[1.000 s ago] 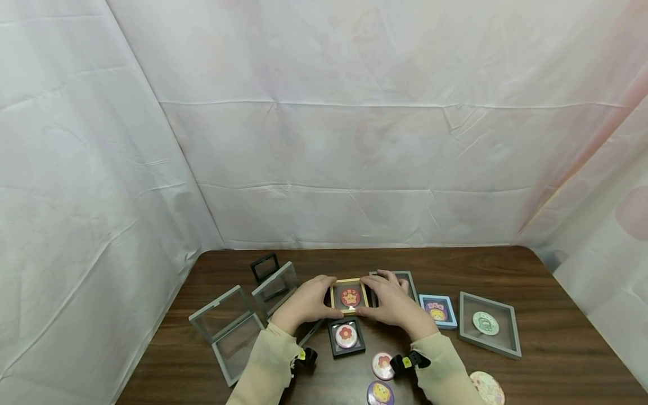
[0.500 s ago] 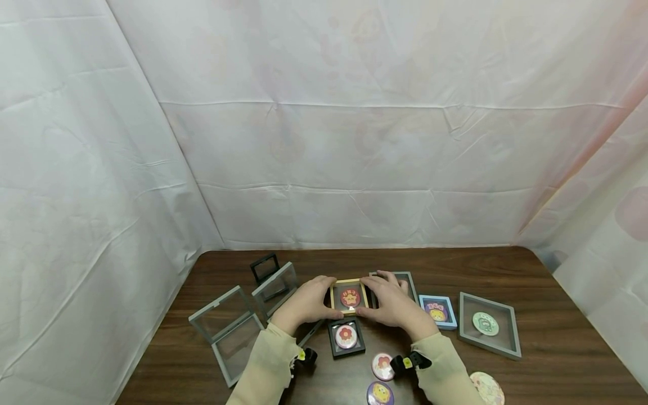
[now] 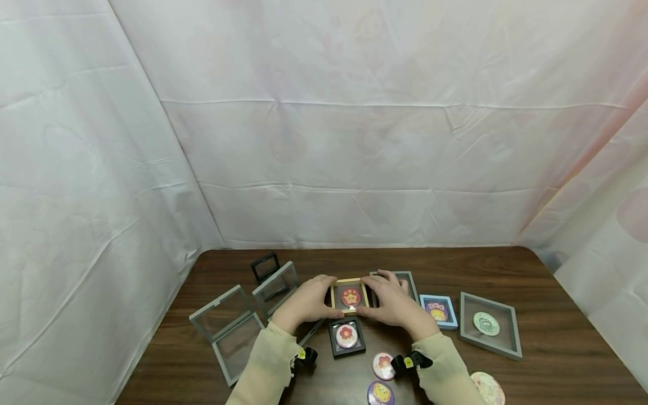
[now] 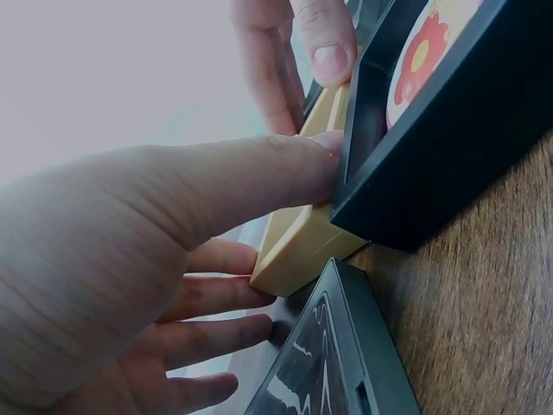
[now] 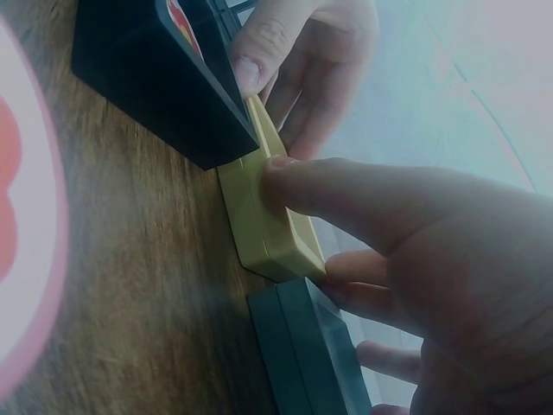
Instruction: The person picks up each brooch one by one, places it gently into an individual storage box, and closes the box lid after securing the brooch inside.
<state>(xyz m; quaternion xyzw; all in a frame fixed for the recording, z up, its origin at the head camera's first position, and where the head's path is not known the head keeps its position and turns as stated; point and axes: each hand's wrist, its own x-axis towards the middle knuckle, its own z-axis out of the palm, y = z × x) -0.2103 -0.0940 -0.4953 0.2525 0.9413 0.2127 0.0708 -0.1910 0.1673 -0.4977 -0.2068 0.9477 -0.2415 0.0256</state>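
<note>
head view: a dark-brown wood-grain table (image 3: 567, 315) stood before pale cloth hangings (image 3: 324, 146); a gold-rimmed square frame (image 3: 348, 280) lay at twelve o'clock from a black square frame (image 3: 348, 354). left wrist: left hand (image 4: 130, 251), thumb and fingers parted, gripped its nine-o'clock side. right wrist: right hand (image 5: 441, 246), similarly parted, gripped three o'clock.

Soft light fills the head view, with a small shine on the yellow display frame (image 3: 350, 283) between the fingers (image 3: 320, 282). Behind them, the left wrist view is nearly white; the right one looks hazy blue, its flower badge (image 5: 36, 207) blurry, away from them.
</note>
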